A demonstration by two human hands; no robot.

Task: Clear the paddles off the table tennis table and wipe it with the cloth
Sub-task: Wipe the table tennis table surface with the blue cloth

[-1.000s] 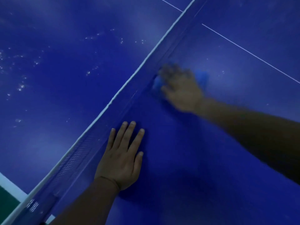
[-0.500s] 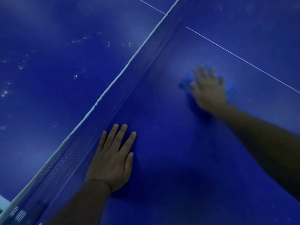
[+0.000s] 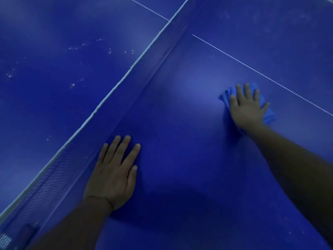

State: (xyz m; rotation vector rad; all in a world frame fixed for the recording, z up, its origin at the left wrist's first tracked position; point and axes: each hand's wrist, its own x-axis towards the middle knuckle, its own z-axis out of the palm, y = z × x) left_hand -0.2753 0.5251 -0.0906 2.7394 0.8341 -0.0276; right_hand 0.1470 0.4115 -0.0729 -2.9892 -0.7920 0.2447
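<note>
Since a second ago the right hand (image 3: 247,110) has slid the cloth (image 3: 268,112) away from the net (image 3: 115,112), out toward the white centre line (image 3: 261,74).

Right hand lies flat on the blue cloth, fingers straight and a little spread, pressing it onto the table (image 3: 180,123); folds of cloth show past the fingertips and beside the thumb, just short of the line. Left hand (image 3: 113,174) has kept its place, palm down on the bare table just beside the foot of the net, fingers straight and slightly fanned, holding nothing. Both forearms reach in from the bottom edge. The net runs diagonally from lower left to the top, white tape along its upper edge. Pale specks dot the far half of the table beyond the net. No paddles show on the visible part.
</note>
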